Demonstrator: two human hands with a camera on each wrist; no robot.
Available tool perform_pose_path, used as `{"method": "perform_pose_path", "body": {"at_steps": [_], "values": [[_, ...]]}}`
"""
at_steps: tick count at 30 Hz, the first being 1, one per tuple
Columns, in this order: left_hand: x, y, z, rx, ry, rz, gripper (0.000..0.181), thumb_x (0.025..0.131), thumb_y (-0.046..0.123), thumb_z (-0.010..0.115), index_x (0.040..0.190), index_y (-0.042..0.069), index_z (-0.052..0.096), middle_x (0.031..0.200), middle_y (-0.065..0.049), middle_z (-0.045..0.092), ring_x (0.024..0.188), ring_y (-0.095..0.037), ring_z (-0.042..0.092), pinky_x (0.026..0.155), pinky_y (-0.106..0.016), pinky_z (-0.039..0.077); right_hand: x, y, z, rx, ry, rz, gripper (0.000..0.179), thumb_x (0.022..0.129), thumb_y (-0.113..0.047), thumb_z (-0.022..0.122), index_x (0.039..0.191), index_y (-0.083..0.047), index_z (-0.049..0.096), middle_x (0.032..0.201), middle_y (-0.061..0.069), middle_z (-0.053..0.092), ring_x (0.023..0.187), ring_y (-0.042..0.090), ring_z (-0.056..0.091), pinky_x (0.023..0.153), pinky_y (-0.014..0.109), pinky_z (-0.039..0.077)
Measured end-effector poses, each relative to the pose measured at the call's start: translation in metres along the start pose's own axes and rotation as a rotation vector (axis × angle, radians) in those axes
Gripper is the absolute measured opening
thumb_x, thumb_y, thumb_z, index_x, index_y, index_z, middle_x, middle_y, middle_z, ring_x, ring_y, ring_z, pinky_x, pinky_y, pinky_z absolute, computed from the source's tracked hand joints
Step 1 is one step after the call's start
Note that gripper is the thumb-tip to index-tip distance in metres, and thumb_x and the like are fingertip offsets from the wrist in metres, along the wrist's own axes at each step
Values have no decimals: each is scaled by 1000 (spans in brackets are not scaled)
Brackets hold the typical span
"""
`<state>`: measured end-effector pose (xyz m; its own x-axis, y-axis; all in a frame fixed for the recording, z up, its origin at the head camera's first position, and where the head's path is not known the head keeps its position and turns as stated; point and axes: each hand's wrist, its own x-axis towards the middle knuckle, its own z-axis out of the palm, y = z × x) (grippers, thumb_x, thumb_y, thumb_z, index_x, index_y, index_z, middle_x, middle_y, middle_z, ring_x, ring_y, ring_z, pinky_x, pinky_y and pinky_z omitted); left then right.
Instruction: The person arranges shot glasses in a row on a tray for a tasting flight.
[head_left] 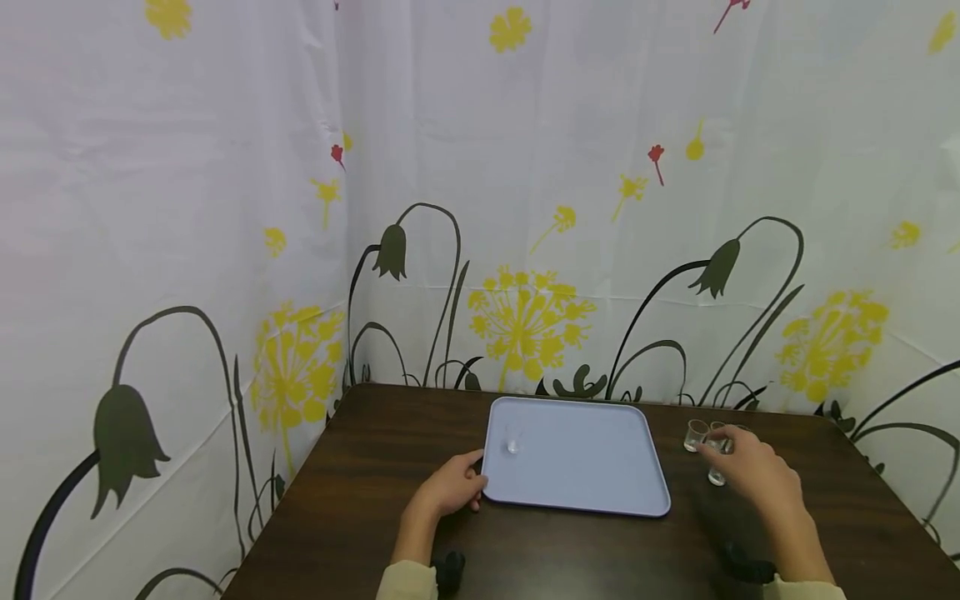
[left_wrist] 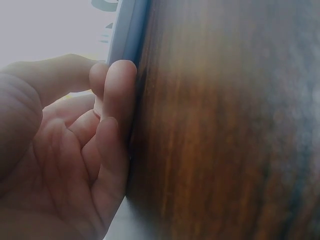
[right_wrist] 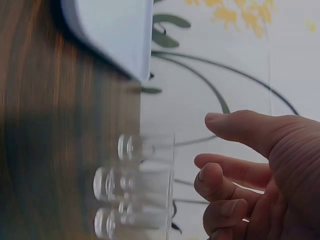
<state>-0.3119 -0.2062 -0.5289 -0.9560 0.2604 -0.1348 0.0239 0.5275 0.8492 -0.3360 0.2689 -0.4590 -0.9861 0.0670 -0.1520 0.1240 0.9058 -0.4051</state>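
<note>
A pale blue-grey tray [head_left: 585, 467] lies on the dark wooden table. My left hand [head_left: 448, 486] pinches its left edge, and the left wrist view shows thumb and fingers meeting at the tray's rim [left_wrist: 127, 35]. On the tray's left part stands one small clear glass [head_left: 513, 442]. Right of the tray is a cluster of several small clear glasses [head_left: 695, 436]. Over them hovers my right hand [head_left: 757, 475], partly hiding some. In the right wrist view its thumb and fingers are parted, apart from the upright glasses [right_wrist: 132, 185].
The table [head_left: 390, 433] has its back edge against a white curtain [head_left: 420, 125] printed with flowers. Dark bands sit at both wrists, the left band [head_left: 450, 571] close to the table's surface.
</note>
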Motion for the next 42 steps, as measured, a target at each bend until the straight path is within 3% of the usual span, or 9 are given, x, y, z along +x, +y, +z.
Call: {"method": "perform_pose_path", "body": {"at_steps": [10, 17, 26, 42], "values": [[-1, 3, -1, 20, 8, -28, 65, 102, 11, 62, 161, -8, 41, 67, -2, 62, 57, -13, 59, 57, -27, 36, 2, 20, -7, -16, -20, 89, 85, 100, -63, 65, 153, 0, 48, 148, 40, 51, 119, 63, 59, 83, 70, 47], [2, 7, -1, 4, 12, -24, 66, 103, 10, 61, 162, -9, 38, 67, -2, 61, 58, -13, 60, 62, -30, 39, 10, 22, -13, -23, -29, 63, 83, 101, -60, 64, 154, 1, 47, 141, 39, 57, 112, 60, 63, 79, 68, 48], [0, 6, -2, 3, 0, -24, 66, 103, 9, 61, 161, -11, 37, 66, -2, 60, 57, -13, 61, 63, -31, 41, 9, 23, -6, -24, -46, 80, 82, 102, -56, 64, 155, 3, 43, 146, 42, 52, 115, 62, 60, 83, 70, 47], [1, 4, -1, 2, -5, -17, 65, 103, 9, 60, 161, -11, 37, 67, -2, 60, 58, -13, 60, 61, -30, 40, 11, 24, 6, -37, -29, 51, 69, 101, -48, 69, 147, 2, 53, 135, 39, 60, 103, 53, 66, 77, 64, 50]]}}
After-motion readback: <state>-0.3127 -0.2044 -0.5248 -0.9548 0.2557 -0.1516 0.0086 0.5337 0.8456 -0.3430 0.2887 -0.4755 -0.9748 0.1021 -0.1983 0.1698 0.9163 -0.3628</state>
